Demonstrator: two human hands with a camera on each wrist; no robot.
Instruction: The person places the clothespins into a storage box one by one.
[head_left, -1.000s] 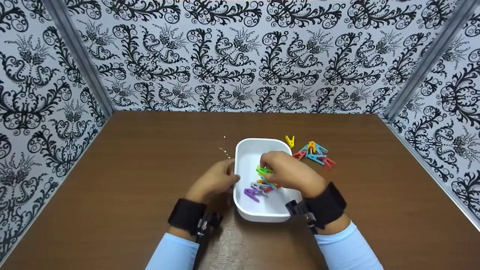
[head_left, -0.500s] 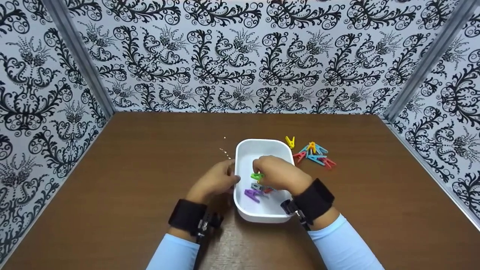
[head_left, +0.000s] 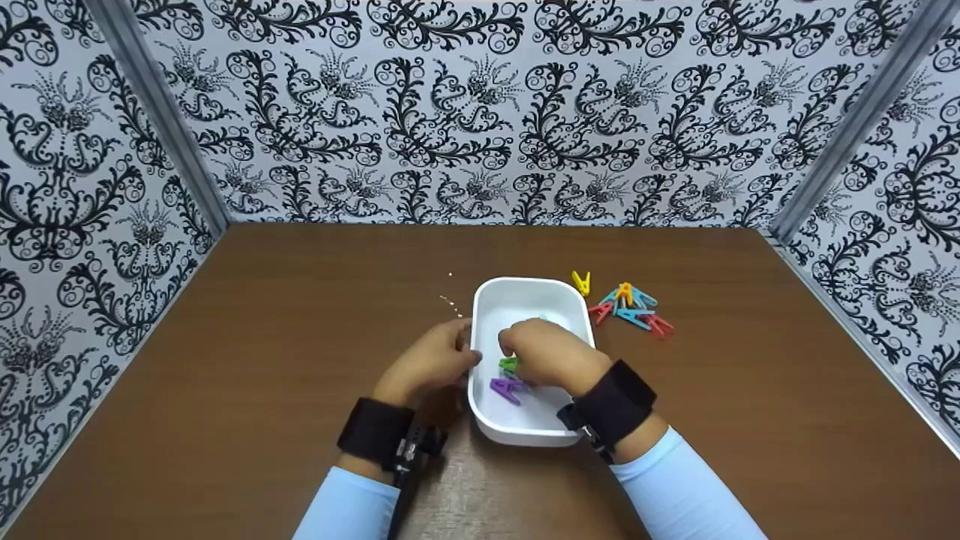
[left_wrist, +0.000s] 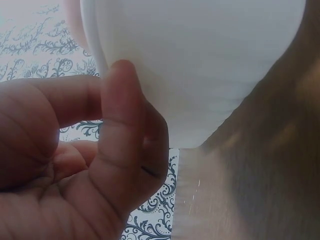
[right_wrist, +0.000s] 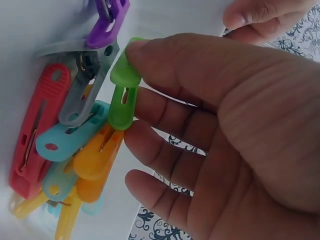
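A white plastic tub [head_left: 525, 436] sits on the table with its near-left rim gripped by my left hand [head_left: 429, 363]. In the left wrist view, thumb and fingers straddle the tub's wall [left_wrist: 200, 65]. My right hand [head_left: 556, 355] reaches inside and pinches a green clothespin [right_wrist: 125, 97] between thumb and fingers. Beneath and beside it lie a purple clothespin [head_left: 507, 390], a grey one [right_wrist: 82, 95], a red one [right_wrist: 42, 130], turquoise ones [right_wrist: 75, 132], an orange one [right_wrist: 95, 162] and yellow ones [right_wrist: 67, 220]. From the head, my right hand hides most of this pile.
Right of the tub, a loose cluster of blue, red and orange clothespins [head_left: 636, 318] lies on the wooden table [head_left: 300, 315]. A yellow clothespin [head_left: 581, 283] lies by the tub's far-right corner. Patterned walls [head_left: 480, 112] enclose the table behind and at both sides.
My right hand has moved left and toward me inside the tub, carrying the green clothespin closer to the purple one. My left hand keeps its place on the rim.
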